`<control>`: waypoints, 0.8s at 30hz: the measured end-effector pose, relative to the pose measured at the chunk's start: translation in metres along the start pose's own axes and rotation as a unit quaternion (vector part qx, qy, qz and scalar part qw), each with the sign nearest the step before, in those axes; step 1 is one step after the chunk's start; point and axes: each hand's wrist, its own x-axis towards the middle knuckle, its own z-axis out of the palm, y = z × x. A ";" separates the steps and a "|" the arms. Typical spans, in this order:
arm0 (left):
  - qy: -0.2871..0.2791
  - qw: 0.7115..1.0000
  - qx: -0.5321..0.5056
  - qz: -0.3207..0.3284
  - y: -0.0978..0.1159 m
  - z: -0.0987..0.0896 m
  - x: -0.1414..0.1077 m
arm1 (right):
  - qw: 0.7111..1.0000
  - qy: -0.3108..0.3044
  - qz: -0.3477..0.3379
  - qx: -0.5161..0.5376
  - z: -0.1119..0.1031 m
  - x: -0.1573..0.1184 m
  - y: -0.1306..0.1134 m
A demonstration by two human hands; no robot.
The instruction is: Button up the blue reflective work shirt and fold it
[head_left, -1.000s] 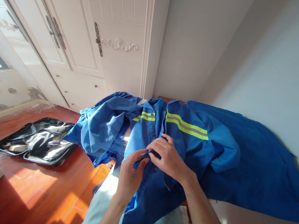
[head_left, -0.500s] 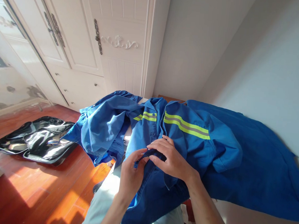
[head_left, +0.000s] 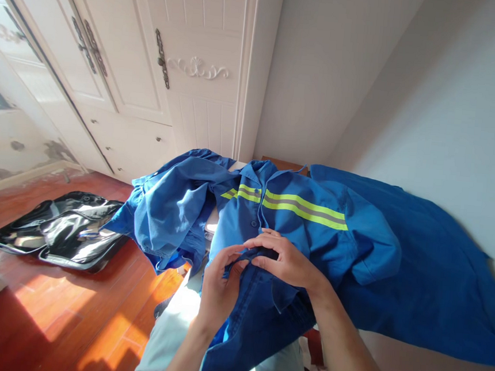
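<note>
So our blue jacket [head_left: 261,322] is right under our left hand [head_left: 223,281] and right hand [head_left: 284,261], both pinching its front edge. Halves meet, but two buttons [head_left: 253,224] just beyond look undone. Wardrobe's [head_left: 208,38] farther off.

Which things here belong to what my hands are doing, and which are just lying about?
In use:
Jacket, held at its front
Left hand, pinching it
Right hand, touching it

Lying about:
Open suitcase on the floor
Blue cloth at right, apparently separate
</note>
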 end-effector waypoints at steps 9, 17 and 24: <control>-0.027 0.999 -0.009 0.015 -0.003 0.003 -0.001 | 0.996 -0.003 0.039 0.076 -0.002 -0.001 0.003; -0.029 0.997 0.013 0.064 -0.006 0.004 0.002 | 0.984 -0.025 0.096 0.147 -0.007 0.003 -0.002; -0.041 0.999 0.012 0.030 -0.003 0.001 0.007 | 0.982 -0.009 0.119 0.147 -0.001 0.006 -0.002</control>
